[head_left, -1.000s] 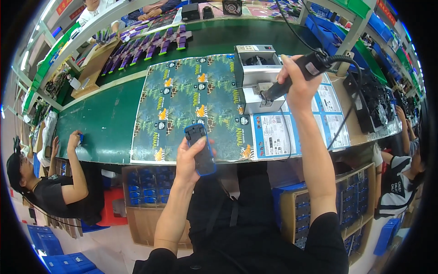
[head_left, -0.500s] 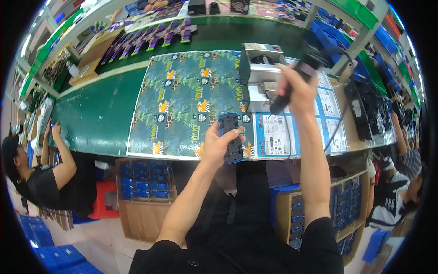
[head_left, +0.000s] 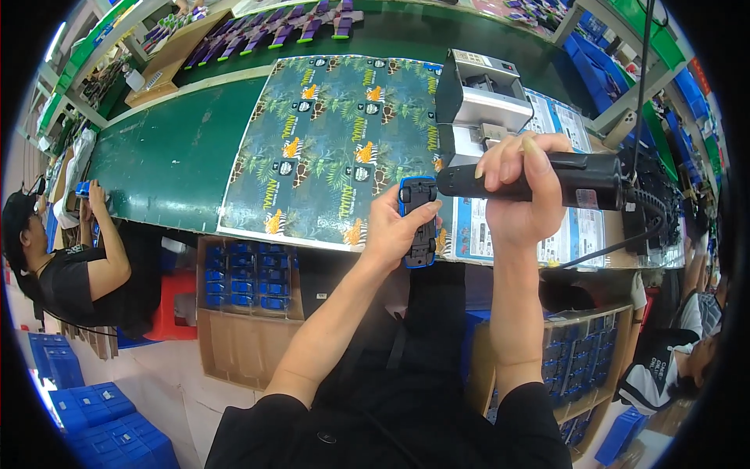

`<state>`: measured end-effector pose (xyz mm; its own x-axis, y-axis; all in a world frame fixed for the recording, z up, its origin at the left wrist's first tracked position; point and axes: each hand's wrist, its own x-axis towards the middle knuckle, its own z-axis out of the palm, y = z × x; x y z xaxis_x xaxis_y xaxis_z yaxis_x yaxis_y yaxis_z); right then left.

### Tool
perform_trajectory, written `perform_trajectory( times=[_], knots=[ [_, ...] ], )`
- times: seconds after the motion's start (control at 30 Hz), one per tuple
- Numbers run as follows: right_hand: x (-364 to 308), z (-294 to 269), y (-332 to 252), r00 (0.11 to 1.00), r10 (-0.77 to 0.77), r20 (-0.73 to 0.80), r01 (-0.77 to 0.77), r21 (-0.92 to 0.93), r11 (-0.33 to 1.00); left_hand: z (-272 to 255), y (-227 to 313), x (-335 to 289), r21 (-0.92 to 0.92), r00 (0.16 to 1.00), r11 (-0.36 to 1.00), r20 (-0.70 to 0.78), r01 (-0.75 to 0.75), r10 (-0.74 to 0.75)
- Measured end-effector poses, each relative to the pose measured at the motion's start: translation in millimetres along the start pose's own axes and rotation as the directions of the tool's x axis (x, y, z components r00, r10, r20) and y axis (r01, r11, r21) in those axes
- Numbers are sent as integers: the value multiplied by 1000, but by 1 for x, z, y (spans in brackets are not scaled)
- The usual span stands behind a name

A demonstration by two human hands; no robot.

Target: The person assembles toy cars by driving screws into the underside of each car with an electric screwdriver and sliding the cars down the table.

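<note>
The blue toy car (head_left: 423, 233), black underside facing me, is gripped by the closed fingers of my left hand (head_left: 393, 228) over the near edge of the green surface (head_left: 168, 156). My right hand (head_left: 522, 205) wraps a black power screwdriver (head_left: 586, 181), its tip near the car's upper end; whether they touch, I cannot tell. Beyond lies an animal-printed sheet (head_left: 328, 168), beside a silver machine (head_left: 494, 103).

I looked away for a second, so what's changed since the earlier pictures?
The right hand has swung the black handheld tool away from the silver machine, left to the blue-edged toy car; the left hand has carried the car rightward. Nothing was released; the machine stayed put.
</note>
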<state>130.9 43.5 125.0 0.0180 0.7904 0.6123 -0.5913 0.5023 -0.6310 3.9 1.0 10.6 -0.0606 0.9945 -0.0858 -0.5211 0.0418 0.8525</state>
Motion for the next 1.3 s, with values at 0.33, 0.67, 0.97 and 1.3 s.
perform_trajectory(
  times=[0.33, 0.67, 0.97, 1.3],
  knots=[
    [-17, 4, 17, 993, 20, 116, -2, -151, 989, 3, 1, -3, 107, 1000, 994, -26, 19, -17],
    [-22, -9, 17, 990, -15, 138, 26, -78, 997, 4, 0, -4, 123, 1000, 992, -2, 26, -26],
    [-23, -9, 9, 991, -25, 129, 36, -83, 996, 6, -3, -5, 206, 996, 976, -23, -77, 83],
    [51, -35, -24, 992, -118, -53, 108, -149, 983, -18, 10, 7, -474, 993, 876, -32, 85, -114]
  ],
)
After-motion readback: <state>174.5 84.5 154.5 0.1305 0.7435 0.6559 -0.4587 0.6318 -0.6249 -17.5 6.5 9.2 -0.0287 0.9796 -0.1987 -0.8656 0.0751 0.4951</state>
